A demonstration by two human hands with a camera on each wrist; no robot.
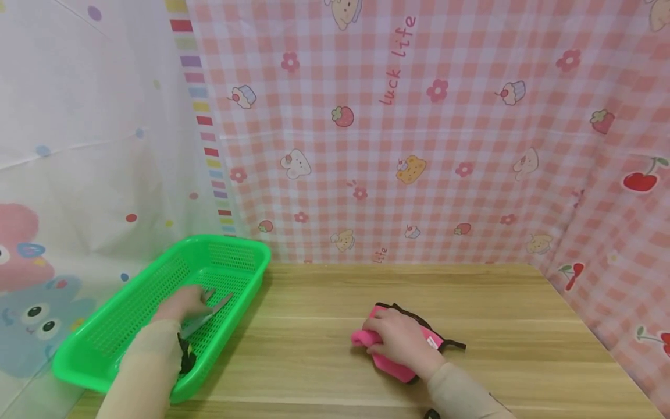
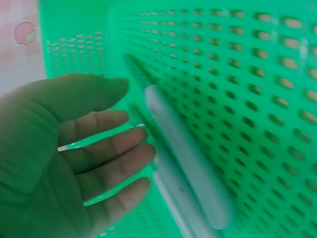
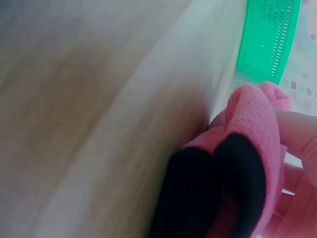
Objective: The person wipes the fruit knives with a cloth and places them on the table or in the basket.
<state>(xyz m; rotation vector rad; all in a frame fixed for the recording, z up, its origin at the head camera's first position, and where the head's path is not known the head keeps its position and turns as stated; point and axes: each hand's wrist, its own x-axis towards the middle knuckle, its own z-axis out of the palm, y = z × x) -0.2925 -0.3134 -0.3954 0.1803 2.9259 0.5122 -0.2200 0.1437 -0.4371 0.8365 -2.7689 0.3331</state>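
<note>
My left hand [image 1: 183,304] reaches down into a green plastic basket [image 1: 256,267]. In the left wrist view its fingers are spread and gently bent, the fingertips beside or touching several slim grey-handled tools [image 2: 185,153]. Their thin ends are blurred, so I cannot tell their exact kind. Over on the table, my right hand [image 1: 400,337] grips a soft pink fabric pouch [image 1: 389,366] with black edging and a small white label. The right wrist view shows the pink cloth [image 3: 255,114] bunched beside the thumb, with black trim folded below it.
A black and yellow item [image 1: 186,356] lies in the basket's near end, partly behind the left sleeve. The wooden table [image 1: 314,308] runs back to a pink checked curtain [image 1: 366,192]. A small black object [image 1: 431,414] shows at the front edge of the view.
</note>
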